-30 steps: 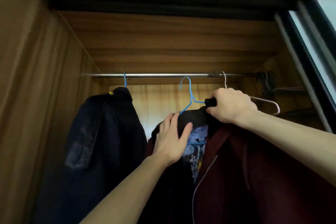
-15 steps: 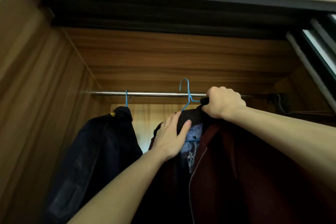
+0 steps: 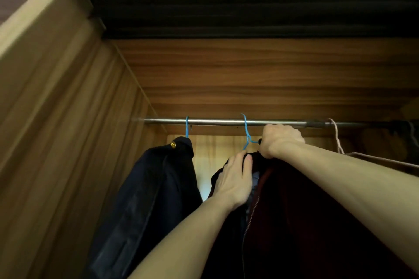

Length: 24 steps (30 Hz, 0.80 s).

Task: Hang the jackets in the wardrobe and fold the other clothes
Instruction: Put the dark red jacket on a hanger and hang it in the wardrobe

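A dark red zip jacket [image 3: 301, 215] hangs on a blue wire hanger [image 3: 246, 133] whose hook sits over the metal rail [image 3: 217, 122] inside the wooden wardrobe. My right hand [image 3: 280, 140] grips the jacket's collar and the hanger just under the rail. My left hand [image 3: 235, 182] lies flat with straight fingers on the jacket's left shoulder. A dark navy jacket [image 3: 149, 199] with a gold button hangs on another blue hanger [image 3: 187, 128] further left on the rail.
The wardrobe's left side panel [image 3: 68, 142] stands close to the navy jacket. A bare pale hanger [image 3: 340, 145] hangs on the rail to the right of my right hand. Dark cables show at the far right end of the rail.
The red jacket and its blue hanger rose from below the rail until the hook went over it. Both hands moved up with it, and my view tilted upward.
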Each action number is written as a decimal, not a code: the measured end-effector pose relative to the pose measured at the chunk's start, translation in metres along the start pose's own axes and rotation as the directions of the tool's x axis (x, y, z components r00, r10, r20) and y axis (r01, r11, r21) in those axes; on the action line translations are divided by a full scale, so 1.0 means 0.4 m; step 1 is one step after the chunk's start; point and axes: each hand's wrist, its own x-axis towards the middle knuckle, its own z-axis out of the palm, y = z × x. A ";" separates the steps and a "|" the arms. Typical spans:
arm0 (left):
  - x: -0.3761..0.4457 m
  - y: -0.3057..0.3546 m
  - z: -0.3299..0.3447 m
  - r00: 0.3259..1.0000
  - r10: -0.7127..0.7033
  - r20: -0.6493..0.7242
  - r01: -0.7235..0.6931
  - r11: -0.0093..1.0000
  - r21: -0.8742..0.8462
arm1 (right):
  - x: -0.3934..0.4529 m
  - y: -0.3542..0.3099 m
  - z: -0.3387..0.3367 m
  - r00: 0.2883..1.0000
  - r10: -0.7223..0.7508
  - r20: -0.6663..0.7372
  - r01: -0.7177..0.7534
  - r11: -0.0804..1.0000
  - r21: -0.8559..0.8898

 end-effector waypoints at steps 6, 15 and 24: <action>-0.033 -0.017 -0.023 0.999 -0.026 -0.042 0.025 0.999 -0.037 | -0.036 -0.007 0.041 0.996 0.027 0.083 -0.027 1.000 0.000; -0.096 -0.039 -0.080 0.988 0.112 -0.104 -0.087 0.972 0.219 | -0.118 -0.018 0.020 0.987 -0.161 0.028 0.163 0.967 -0.195; -0.238 -0.012 -0.119 0.984 0.177 -0.032 -0.153 0.918 0.367 | -0.365 0.114 0.056 0.939 -0.316 -0.134 0.237 0.880 -0.411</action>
